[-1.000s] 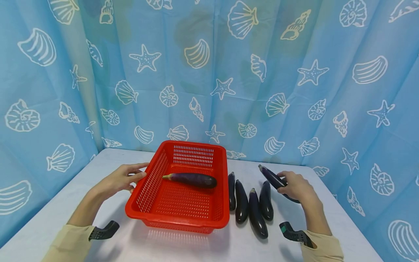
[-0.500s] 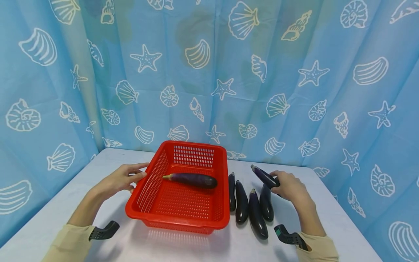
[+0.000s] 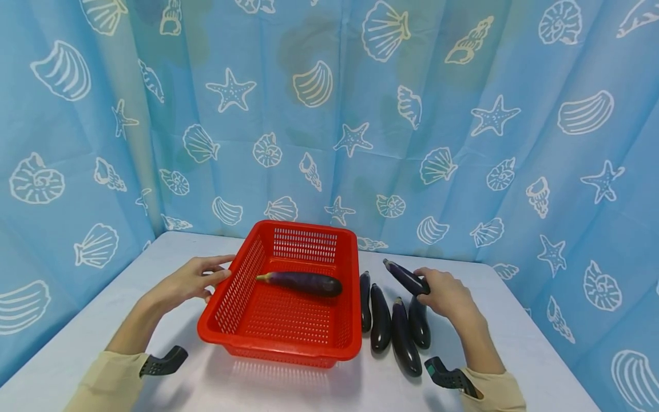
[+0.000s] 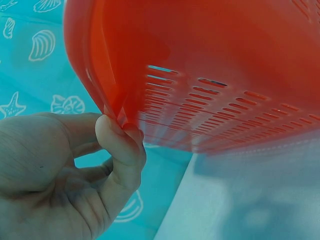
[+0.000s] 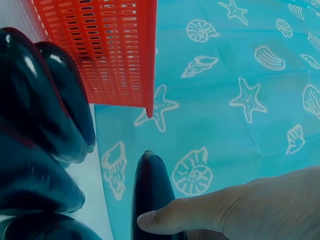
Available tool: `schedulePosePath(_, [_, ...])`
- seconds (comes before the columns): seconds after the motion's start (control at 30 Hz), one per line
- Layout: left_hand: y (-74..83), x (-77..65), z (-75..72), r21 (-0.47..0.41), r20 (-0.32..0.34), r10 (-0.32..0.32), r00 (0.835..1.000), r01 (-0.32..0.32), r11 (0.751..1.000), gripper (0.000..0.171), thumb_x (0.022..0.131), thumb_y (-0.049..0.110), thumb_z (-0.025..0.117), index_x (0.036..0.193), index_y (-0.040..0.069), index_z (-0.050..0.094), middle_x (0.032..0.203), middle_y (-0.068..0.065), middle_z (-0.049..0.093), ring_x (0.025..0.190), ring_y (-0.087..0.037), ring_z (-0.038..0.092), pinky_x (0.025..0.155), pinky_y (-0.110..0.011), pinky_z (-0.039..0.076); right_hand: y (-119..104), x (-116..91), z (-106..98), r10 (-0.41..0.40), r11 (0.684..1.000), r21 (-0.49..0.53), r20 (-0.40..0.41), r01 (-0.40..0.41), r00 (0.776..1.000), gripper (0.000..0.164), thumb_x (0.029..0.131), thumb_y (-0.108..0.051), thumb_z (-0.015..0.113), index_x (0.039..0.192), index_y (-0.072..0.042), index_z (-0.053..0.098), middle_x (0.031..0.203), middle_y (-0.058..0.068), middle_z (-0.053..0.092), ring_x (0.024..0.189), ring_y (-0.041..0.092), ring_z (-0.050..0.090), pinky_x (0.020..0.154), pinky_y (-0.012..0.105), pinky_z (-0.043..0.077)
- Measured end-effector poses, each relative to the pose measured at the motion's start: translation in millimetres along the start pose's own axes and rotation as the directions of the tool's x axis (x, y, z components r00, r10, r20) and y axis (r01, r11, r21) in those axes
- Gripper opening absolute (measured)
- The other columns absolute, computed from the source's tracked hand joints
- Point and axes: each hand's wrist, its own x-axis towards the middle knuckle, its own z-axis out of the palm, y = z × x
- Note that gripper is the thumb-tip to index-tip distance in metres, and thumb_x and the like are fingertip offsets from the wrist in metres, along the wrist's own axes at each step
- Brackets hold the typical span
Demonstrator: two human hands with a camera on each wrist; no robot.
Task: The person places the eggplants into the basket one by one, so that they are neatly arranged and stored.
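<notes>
OK, white tbl [image 3: 288,395] under the red basket [image 3: 280,350]; blue curtain [image 3: 329,86] behind the basket & out past it on both sides, printed w/ white shells & starfish. Tbl's back edge runs close behind the basket; side edges slant away L & R of it. White surface shows in front of the basket, plus a wider stretch to its R, beyond the loose eggplants [image 3: 380,320]. Those 4 lie in a rough row R of the basket, the nearest just beside its wall, partly hidden by the rim.

L hand [image 3: 187,280] is at the basket's L side, thumb & finger pinching the rim. R hand [image 3: 447,293], R of the basket, grips the held eggplant [image 3: 405,277] above the row's far end, stem angled back toward the curtain.

Basket: plastic, rounded corners, slotted walls, small-holed floor. Inside, approx. crosswise, is a duller purple eggplant [image 3: 304,284], yellowish-green stem pointing L. Others: long, smooth, near-black, v. glossy. Curtain's soft fabric w/ vertical folds.
</notes>
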Motion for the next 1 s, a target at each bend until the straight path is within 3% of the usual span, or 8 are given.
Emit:
schedulePosePath(0.57, [-0.3, -1.2, -1.9, -0.007, -0.002, -0.007, 1.0, 0.007, 1.0, 0.066, 0.097, 0.03, 0.06, 0.153, 0.008, 0.032, 0.12, -0.019, 0.065, 0.093, -0.025, 0.065, 0.077, -0.037, 0.06, -10, 6, -4, -0.075, 0.996, 0.041, 0.001, 0.075, 0.997, 0.053, 0.087, -0.012, 0.072, 0.136, -0.004, 0.054, 0.116, 0.022, 0.066, 0.089, 0.028, 0.061, 0.083, 0.051, 0.056])
schedulePosePath(1.0, [-0.6, -0.6, -0.7, -0.004, -0.006, -0.012, 1.0, 0.012, 1.0, 0.067, 0.097, 0.03, 0.06, 0.153, 0.007, 0.032, 0.124, -0.02, 0.063, 0.096, -0.024, 0.065, 0.077, -0.038, 0.06, -21, 2, -16, -0.14, 0.99, 0.022, -0.017, 0.141, 0.99, 0.053, 0.088, -0.014, 0.072, 0.137, -0.005, 0.055, 0.127, 0.023, 0.062, 0.102, 0.035, 0.062, 0.093, 0.057, 0.052])
